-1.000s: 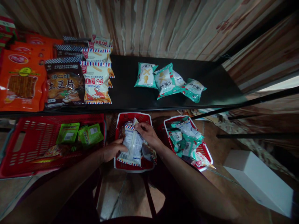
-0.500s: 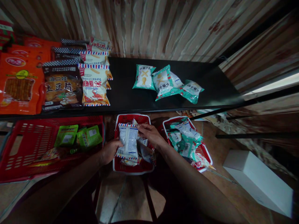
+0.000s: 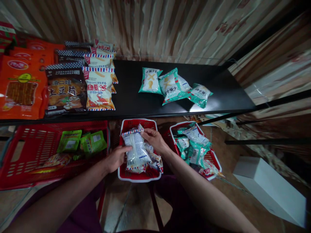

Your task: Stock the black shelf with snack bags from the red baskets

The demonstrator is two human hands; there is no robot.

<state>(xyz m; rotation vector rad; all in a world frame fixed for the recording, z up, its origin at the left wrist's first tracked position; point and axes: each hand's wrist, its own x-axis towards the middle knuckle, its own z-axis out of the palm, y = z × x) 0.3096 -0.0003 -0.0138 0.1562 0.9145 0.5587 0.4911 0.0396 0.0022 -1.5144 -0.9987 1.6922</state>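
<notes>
White plastic snack packet with red-and-blue striped ends point(image 3: 137, 149) is held between left hand point(image 3: 118, 158) and right hand point(image 3: 155, 140), over a small red plastic basket with white rim point(image 3: 139, 180). Its left side is gripped under the left thumb; its upper right corner is pinched by right-hand fingers, nearly closed. More packets are contained beneath. Teal-and-white plastic packets point(image 3: 197, 152) are heaped in a white-rimmed red basket point(image 3: 214, 159) at right; flat bright-green pouches point(image 3: 69, 141) are held in a larger slotted red basket point(image 3: 19, 155) at left.

That shiny white snack bag point(image 3: 139, 150) slants above the red basket point(image 3: 139, 180), fine print facing up, 2 ends striped.
</notes>
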